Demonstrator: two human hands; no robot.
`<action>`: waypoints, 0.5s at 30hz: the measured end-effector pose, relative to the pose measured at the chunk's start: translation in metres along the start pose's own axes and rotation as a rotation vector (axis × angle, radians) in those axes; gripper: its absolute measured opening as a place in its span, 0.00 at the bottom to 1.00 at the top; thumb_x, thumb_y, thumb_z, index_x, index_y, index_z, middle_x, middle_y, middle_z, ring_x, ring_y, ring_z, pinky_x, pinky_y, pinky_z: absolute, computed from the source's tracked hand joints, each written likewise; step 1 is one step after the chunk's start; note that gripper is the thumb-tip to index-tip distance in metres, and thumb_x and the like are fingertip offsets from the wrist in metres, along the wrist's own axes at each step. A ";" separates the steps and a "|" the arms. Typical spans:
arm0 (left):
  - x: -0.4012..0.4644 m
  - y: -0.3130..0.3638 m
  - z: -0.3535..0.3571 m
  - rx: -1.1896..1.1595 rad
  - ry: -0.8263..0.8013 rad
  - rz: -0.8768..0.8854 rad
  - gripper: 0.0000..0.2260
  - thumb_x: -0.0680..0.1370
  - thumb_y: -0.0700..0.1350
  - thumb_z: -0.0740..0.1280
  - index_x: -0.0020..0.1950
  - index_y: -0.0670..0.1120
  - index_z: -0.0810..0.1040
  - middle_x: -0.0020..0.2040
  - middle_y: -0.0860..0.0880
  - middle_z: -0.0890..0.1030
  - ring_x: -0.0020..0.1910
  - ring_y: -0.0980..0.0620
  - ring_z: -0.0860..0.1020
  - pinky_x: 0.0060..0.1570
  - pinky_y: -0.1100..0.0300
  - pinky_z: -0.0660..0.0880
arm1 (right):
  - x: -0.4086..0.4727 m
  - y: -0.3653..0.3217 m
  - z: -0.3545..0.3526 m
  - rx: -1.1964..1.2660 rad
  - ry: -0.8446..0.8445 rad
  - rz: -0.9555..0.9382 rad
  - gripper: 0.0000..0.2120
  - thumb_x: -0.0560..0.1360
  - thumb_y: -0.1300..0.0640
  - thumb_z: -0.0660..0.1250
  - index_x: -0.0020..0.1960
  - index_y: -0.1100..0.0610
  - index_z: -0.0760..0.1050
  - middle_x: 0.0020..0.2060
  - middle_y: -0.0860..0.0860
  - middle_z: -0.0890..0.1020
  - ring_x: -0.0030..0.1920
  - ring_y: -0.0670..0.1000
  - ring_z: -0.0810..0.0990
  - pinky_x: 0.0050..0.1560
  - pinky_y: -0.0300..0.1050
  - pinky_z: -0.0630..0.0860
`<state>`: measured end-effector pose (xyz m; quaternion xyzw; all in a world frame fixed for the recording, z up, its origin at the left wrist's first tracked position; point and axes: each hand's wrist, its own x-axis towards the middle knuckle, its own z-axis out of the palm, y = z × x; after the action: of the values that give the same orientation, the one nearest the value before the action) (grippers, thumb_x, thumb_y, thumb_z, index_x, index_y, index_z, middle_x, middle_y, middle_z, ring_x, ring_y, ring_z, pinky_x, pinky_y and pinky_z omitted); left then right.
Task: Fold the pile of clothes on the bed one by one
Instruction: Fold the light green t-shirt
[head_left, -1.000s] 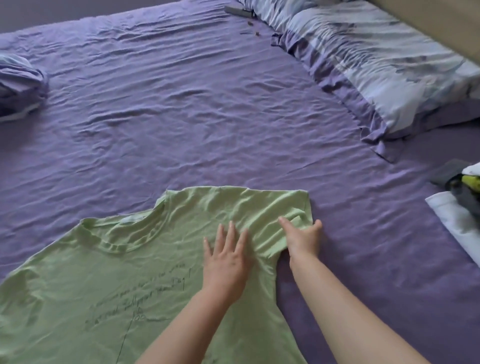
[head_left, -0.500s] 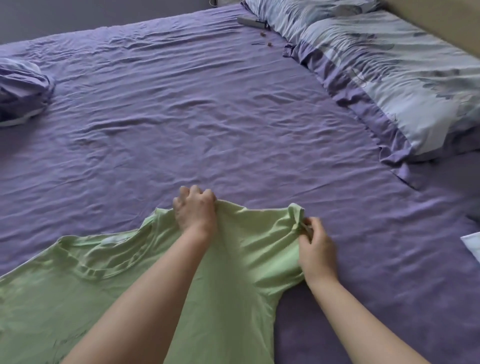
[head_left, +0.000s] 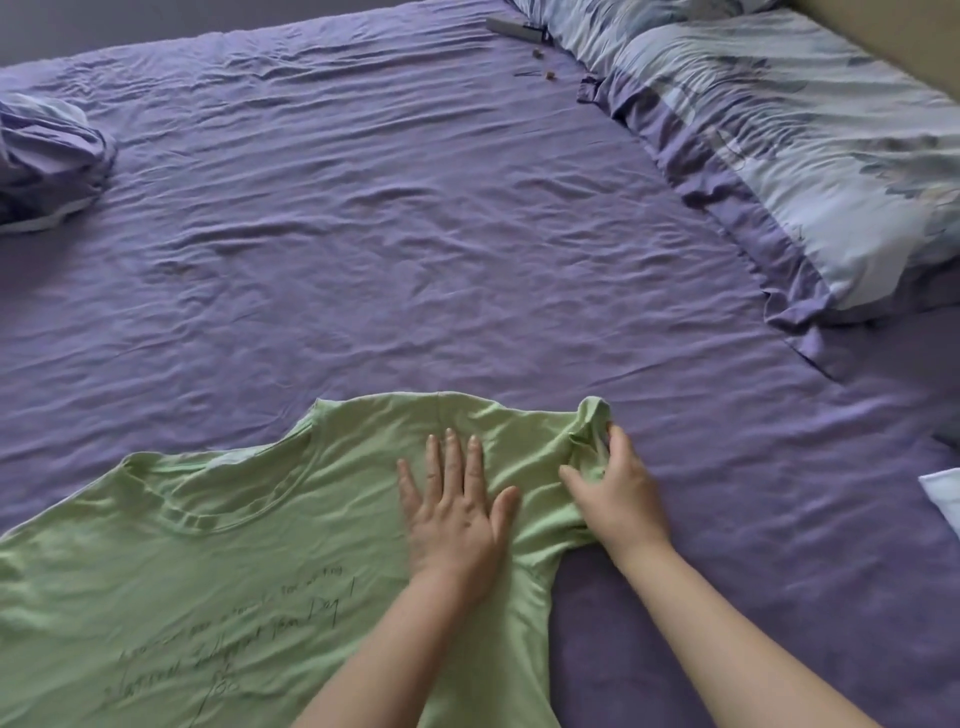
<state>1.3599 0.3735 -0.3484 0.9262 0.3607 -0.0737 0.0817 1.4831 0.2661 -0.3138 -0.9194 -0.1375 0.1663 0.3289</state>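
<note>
A light green T-shirt (head_left: 234, 571) with dark handwritten lettering lies front up on the purple bed sheet (head_left: 415, 234), its neckline pointing away from me. My left hand (head_left: 452, 509) rests flat on the shoulder area, fingers straight and spread. Just to its right, my right hand (head_left: 618, 488) pinches the bunched end of the shirt's right sleeve (head_left: 592, 421), which stands up slightly off the sheet. The shirt's lower part runs out of view at the bottom and left.
Two blue-and-purple patterned pillows (head_left: 805, 156) lie along the right side. A bundled purple cover (head_left: 47, 156) sits at the far left edge. A white cloth corner (head_left: 943, 493) shows at the right edge. Small items (head_left: 519, 26) lie at the far top.
My left hand let go of the shoulder edge it gripped and now lies flat on the shirt. My right hand still holds the sleeve end. The view shifted slightly.
</note>
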 end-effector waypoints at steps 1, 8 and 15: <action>0.003 -0.001 -0.002 0.011 -0.006 0.013 0.31 0.77 0.66 0.36 0.74 0.52 0.33 0.73 0.52 0.31 0.72 0.51 0.27 0.68 0.45 0.24 | -0.001 -0.004 -0.002 -0.006 -0.027 -0.020 0.32 0.71 0.55 0.71 0.71 0.58 0.63 0.63 0.58 0.75 0.61 0.59 0.74 0.56 0.47 0.70; -0.003 -0.033 -0.066 -1.642 -0.012 -0.455 0.29 0.74 0.66 0.55 0.60 0.44 0.76 0.55 0.44 0.81 0.54 0.44 0.80 0.54 0.49 0.76 | -0.040 -0.073 -0.001 0.202 -0.132 -0.245 0.34 0.72 0.59 0.68 0.74 0.49 0.58 0.62 0.50 0.77 0.57 0.52 0.79 0.53 0.42 0.72; -0.007 -0.062 -0.063 -1.757 -0.292 -0.638 0.17 0.76 0.51 0.69 0.57 0.40 0.80 0.48 0.40 0.84 0.47 0.42 0.82 0.50 0.48 0.79 | -0.092 -0.062 0.038 0.210 -0.173 -0.292 0.20 0.79 0.62 0.58 0.70 0.53 0.68 0.64 0.50 0.75 0.63 0.46 0.73 0.60 0.29 0.64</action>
<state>1.3173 0.4269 -0.2918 0.3724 0.5094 0.0905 0.7704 1.3761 0.3001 -0.2813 -0.8325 -0.2791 0.2085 0.4307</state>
